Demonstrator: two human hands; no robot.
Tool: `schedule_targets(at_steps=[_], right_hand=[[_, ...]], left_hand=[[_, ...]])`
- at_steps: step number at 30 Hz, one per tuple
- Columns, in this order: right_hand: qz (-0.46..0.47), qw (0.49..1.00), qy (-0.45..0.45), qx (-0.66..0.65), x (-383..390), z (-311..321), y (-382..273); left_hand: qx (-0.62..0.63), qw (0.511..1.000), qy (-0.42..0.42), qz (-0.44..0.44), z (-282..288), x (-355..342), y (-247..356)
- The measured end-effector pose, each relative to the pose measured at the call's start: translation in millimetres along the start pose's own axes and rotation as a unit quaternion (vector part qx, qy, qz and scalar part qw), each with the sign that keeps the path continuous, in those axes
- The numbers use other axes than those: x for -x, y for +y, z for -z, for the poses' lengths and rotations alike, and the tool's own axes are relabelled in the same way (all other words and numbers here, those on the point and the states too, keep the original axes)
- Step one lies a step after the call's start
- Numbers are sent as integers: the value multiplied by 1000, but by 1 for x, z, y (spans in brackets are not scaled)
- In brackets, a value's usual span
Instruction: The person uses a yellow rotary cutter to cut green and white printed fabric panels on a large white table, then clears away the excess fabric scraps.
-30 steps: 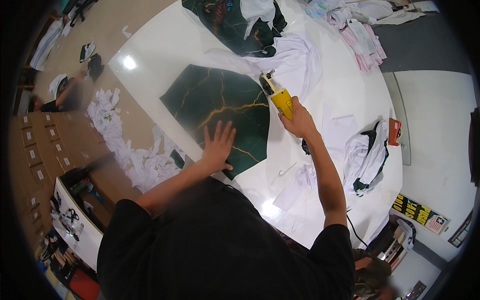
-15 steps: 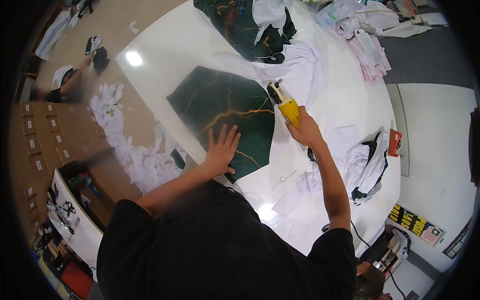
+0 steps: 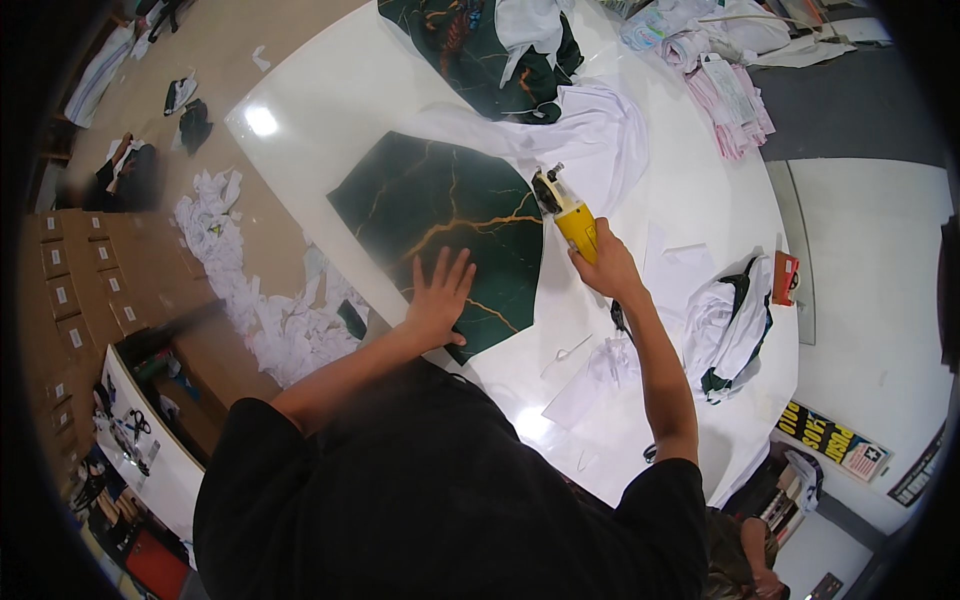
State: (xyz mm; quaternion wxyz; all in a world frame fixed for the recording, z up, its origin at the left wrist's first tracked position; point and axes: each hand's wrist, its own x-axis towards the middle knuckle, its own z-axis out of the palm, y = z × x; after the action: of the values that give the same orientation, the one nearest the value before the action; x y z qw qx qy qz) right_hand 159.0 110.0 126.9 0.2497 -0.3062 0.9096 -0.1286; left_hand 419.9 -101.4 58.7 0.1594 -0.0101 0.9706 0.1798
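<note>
A dark green fabric panel with gold vein-like lines (image 3: 450,200) lies flat on the white table (image 3: 300,120). My left hand (image 3: 438,298) rests on its near left part, fingers spread and pressing down. My right hand (image 3: 608,262) is wrapped round the body of a yellow electric fabric cutter (image 3: 577,228). The cutter's black and silver head is at the panel's right edge; whether its blade touches the cloth I cannot tell. White fabric (image 3: 600,130) lies just beyond the cutter.
More green patterned cloth (image 3: 465,50) is heaped at the table's far side. White garments with dark trim (image 3: 730,320) lie to the right, beside a small red box (image 3: 785,278). White scraps (image 3: 265,300) cover the floor at left. Other people (image 3: 125,175) are nearby.
The whole view has shifted slightly. My left hand stays on the panel and the cutter stays at its right edge. At far left, the other person's arm has drawn back from a dark cloth.
</note>
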Motion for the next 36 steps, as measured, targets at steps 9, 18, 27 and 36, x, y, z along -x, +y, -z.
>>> schedule_targets(at_steps=[9,18,27,36], right_hand=[[4,1000,-11,28,-18,9,-12],[55,998,-1,39,-40,13,-11],[81,995,-23,51,-62,21,-10],[108,992,-36,58,-79,26,-18]], left_hand=[[-4,1000,2,2,0,0,1],[-17,1000,-13,-2,1,0,-1],[-39,999,-20,-7,4,2,0],[-38,999,-18,-7,2,1,-1]])
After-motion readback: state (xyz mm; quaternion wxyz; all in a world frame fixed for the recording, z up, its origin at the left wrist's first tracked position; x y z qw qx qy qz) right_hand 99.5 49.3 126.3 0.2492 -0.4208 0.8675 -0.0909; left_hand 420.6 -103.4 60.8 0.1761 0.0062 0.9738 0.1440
